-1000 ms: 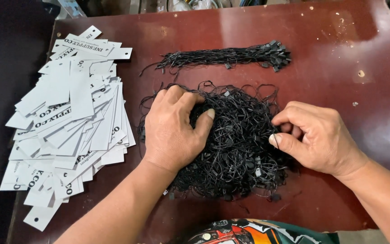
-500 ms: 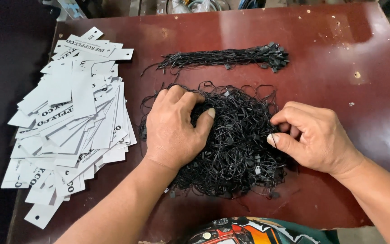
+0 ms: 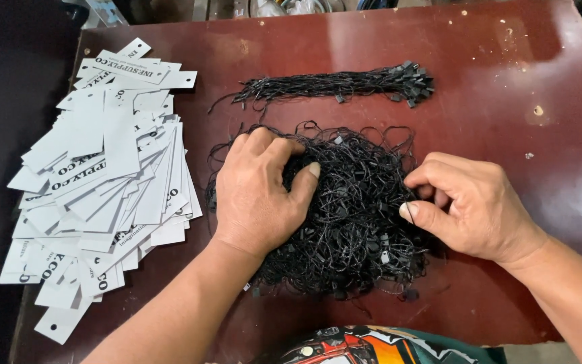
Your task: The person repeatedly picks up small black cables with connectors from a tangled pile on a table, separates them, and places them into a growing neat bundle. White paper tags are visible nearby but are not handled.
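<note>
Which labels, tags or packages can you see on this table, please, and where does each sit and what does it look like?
Paper tags: a loose, fanned heap on the left part of the dark red table, left of the left hand; long white rectangular cards with black print, some showing a punched hole at one end.
No packages, signs or screens show; the black heaps are only string loops.

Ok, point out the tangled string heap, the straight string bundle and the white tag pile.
tangled string heap (image 3: 355,222), head view, on its middle loops
straight string bundle (image 3: 331,85), head view, mid-length
white tag pile (image 3: 106,175), head view, on a top tag
</note>
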